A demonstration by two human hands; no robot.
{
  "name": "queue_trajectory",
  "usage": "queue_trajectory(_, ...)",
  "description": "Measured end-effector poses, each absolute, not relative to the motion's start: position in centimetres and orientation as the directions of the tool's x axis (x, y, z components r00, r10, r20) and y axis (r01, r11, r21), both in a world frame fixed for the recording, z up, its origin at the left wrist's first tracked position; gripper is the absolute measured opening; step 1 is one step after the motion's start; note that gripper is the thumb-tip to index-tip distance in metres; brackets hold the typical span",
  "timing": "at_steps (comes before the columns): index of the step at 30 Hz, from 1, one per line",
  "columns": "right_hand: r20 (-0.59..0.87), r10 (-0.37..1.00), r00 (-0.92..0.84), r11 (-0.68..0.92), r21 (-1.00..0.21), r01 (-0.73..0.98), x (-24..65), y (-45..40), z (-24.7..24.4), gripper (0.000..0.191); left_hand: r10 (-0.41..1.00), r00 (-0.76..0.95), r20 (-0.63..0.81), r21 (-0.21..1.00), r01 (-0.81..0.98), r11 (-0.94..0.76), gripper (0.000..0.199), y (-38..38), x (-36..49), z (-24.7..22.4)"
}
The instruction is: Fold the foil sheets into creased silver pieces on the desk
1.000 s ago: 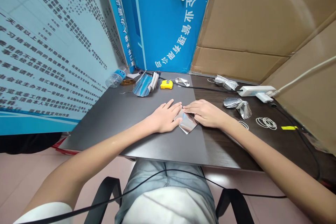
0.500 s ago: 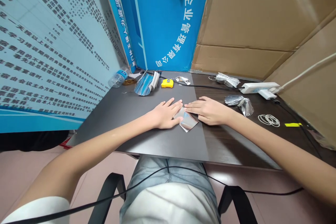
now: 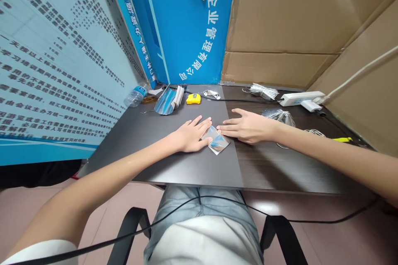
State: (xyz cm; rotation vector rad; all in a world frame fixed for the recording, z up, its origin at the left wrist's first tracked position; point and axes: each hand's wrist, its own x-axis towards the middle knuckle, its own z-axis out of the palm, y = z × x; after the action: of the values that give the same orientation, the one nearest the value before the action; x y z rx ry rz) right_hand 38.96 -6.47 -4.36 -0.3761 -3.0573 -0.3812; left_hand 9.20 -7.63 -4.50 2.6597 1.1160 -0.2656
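Cardboard sheeting (image 3: 280,16) and a blue printed panel (image 3: 189,25) bounded a dark wood desk (image 3: 280,169) partly covered by a grey mat (image 3: 139,149). A fringed silver foil bundle (image 3: 278,116), white rubber bands (image 3: 315,133) and a yellow tag (image 3: 342,139) were partly hidden behind the right forearm (image 3: 323,149). A small mirror-finish foil square (image 3: 216,139) lay flat on the mat, set diamond-wise, just beside the mat's right edge; glare obscured any creases. The left hand (image 3: 190,133) rested open and flat, fingers spread, its thumb at the foil's left edge. The right hand (image 3: 248,128) lay open, fingertips at the foil's upper corner. Neither hand was seen gripping it. Open mat remained between the foil and the near edge. A yellow tape measure (image 3: 193,99) and a curved foil sheet (image 3: 164,101) stood well beyond.
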Motion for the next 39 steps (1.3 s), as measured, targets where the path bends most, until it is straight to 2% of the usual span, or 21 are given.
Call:
queue_trajectory(4, 0.011, 0.219, -0.976, 0.953, 0.213, 0.216, 39.2, -6.8, -3.7, 0.062, 0.672, 0.695, -0.254, 0.162, 0.716, -0.679, 0.079, -7.5, 9.1, -4.7)
queue_trajectory(10, 0.029, 0.178, -0.984, 0.969, 0.169, 0.180, 39.9, -7.9, -3.2, 0.065, 0.673, 0.697, -0.248, 0.164, 0.715, -0.680, 0.079, -7.6, 9.1, -4.7)
queue_trajectory(16, -0.065, 0.189, -0.980, 0.965, 0.198, 0.173, 40.4, -8.9, -2.9, 0.068, 0.674, 0.699, -0.240, 0.155, 0.713, -0.684, 0.079, -7.6, 9.1, -4.7)
queue_trajectory(24, -0.014, 0.180, -0.984, 0.970, 0.170, 0.175, 41.1, -9.8, -2.9, 0.067, 0.670, 0.710, -0.216, 0.152, 0.702, -0.695, 0.080, -7.5, 8.9, -5.1)
queue_trajectory(31, 0.046, 0.168, -0.985, 0.976, 0.131, 0.172, 41.6, -10.2, -3.0, 0.071, 0.673, 0.712, -0.199, 0.180, 0.702, -0.689, 0.095, -7.6, 8.9, -5.1)
queue_trajectory(35, 0.021, 0.186, -0.982, 0.972, 0.143, 0.187, 41.9, -10.2, -2.9, 0.068, 0.672, 0.715, -0.190, 0.197, 0.699, -0.688, 0.105, -7.7, 8.9, -5.2)
queue_trajectory(39, 0.037, 0.278, -0.960, 0.951, 0.132, 0.280, 41.0, -11.0, -2.8, 0.059, 0.674, 0.717, -0.179, 0.216, 0.697, -0.684, 0.107, -7.6, 8.9, -5.4)
